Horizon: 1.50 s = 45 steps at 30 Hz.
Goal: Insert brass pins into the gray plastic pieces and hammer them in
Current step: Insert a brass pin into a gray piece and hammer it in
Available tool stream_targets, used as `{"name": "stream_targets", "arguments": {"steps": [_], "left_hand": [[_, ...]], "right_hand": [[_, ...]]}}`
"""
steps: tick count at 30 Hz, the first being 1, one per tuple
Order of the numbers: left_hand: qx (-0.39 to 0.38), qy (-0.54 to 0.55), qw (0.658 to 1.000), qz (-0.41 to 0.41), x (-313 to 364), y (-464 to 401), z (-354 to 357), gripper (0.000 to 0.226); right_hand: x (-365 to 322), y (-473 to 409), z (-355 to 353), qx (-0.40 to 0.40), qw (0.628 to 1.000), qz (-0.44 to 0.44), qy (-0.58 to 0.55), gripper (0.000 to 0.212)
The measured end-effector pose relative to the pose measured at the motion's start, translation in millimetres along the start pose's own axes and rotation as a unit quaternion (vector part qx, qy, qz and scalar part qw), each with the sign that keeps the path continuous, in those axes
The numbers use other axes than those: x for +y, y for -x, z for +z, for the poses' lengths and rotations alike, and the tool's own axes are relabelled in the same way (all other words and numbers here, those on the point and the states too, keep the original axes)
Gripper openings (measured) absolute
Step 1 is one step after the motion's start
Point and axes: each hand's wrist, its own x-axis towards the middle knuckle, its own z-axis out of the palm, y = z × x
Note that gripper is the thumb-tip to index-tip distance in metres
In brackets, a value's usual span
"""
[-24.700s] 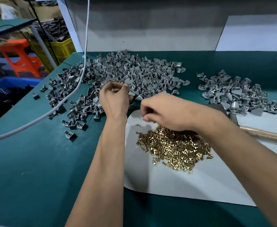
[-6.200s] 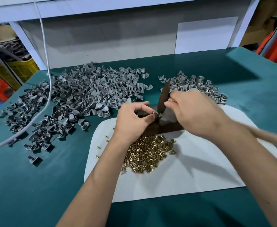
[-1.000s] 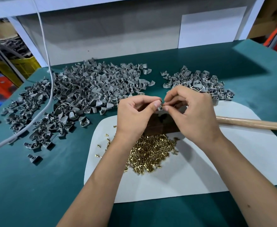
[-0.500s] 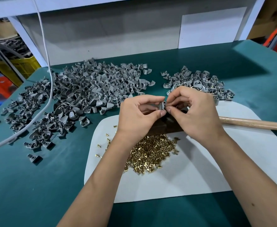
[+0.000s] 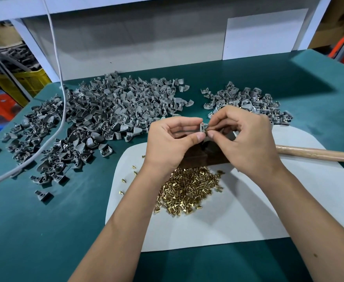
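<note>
Together, left hand [image 5: 172, 143] and right hand [image 5: 246, 139] pinch one gray plastic piece [image 5: 203, 127] between fingertips.

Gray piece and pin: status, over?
Left hand pinches gray piece. Right hand pinches a brass pin at it. Hammer idle on sheet, handle clear of hands. Nothing in the way.

**Piles hem in the bench, near edge lies open**

Gray plastic pieces [image 5: 114, 112] crowd the left and rear of the green table [image 5: 34, 237], a smaller heap [image 5: 246, 100] sits right, brass pins [image 5: 189, 192] cover mid-sheet, a wooden handle [image 5: 317, 155] bars the right, and a cable [image 5: 62, 94] hangs left; the near sheet [image 5: 238, 224] and front-left tabletop lie bare
</note>
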Motion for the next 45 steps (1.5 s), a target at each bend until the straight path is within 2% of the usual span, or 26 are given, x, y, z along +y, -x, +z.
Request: {"name": "stream_targets", "arguments": {"steps": [12,21,30,41,45], "left_hand": [[-0.016,0.098,0.993,-0.062,0,0,-4,0.036],[-0.011,0.038,0.998,-0.038,1,0,-2,0.032],[-0.013,0.032,0.999,-0.013,3,1,-2,0.032],[0.002,0.011,1.000,-0.005,0,3,0,0.034],[-0.004,0.021,1.000,-0.008,0,2,-2,0.030]], "right_hand": [[0,-2,-5,-0.009,0.999,-0.004,-0.031,0.024],[1,-1,-6,-0.008,1.000,0.002,-0.029,0.023],[-3,0,-3,-0.003,0.999,0.017,-0.040,0.023],[-6,3,5,-0.002,1.000,0.007,0.023,0.026],[-3,4,6,0.002,1.000,0.019,-0.004,0.022]]}}
